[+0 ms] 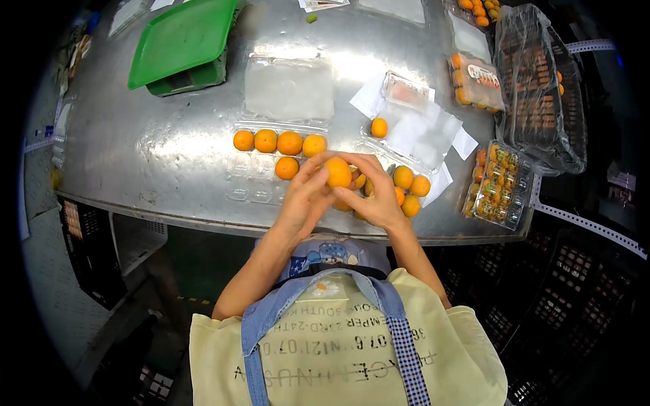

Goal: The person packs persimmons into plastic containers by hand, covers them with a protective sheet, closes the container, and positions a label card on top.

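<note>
My left hand (303,196) and my right hand (376,193) meet in front of me, fingers curled around one orange (337,172). Just beyond my left hand lies an open clear plastic clamshell box (250,177). Its far row holds several oranges (290,143), and a single orange (287,168) sits in the row nearer me. Beside and partly behind my right hand are several loose oranges (410,206), some hidden by my fingers. Farther off, one orange (379,127) rests near white paper sheets and clear plastic.
A green tray (179,40) lies at the back left of the metal table (162,169). Labels (406,93) lie on papers toward the right. Filled clamshell boxes (500,184) stand at the right edge, by a plastic-lined black crate (542,95). More crates (91,247) are below at left.
</note>
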Motion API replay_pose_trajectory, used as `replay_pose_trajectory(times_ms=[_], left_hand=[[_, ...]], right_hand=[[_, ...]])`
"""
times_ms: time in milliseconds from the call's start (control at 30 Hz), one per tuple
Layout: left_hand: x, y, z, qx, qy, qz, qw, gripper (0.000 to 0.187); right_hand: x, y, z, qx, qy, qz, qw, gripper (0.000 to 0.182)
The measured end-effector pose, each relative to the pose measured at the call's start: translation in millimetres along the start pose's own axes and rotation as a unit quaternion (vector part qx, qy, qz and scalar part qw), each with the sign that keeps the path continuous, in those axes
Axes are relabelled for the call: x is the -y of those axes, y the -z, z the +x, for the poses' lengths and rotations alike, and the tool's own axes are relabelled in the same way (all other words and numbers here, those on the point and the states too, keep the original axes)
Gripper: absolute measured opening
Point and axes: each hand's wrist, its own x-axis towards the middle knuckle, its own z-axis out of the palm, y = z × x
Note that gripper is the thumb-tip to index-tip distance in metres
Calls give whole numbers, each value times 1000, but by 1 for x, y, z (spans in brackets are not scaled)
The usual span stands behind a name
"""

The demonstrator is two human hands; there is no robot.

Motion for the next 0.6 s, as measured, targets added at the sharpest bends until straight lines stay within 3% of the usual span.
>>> replay_pose_trajectory(times_ms=[167, 267, 467, 600], left_hand=[[-4, 0, -2, 12, 21, -7, 1000, 43], [-2, 1, -1, -11, 9, 74, 997, 42], [1, 5, -4, 5, 2, 72, 997, 38], [-5, 2, -8, -1, 19, 99, 995, 37]], right_hand=[[-1, 0, -1, -13, 58, -50, 997, 54], [0, 0, 0, -15, 52, -46, 997, 54], [-1, -1, -2, -6, 53, -44, 998, 54], [-5, -2, -9, 11, 6, 54, 998, 53]])
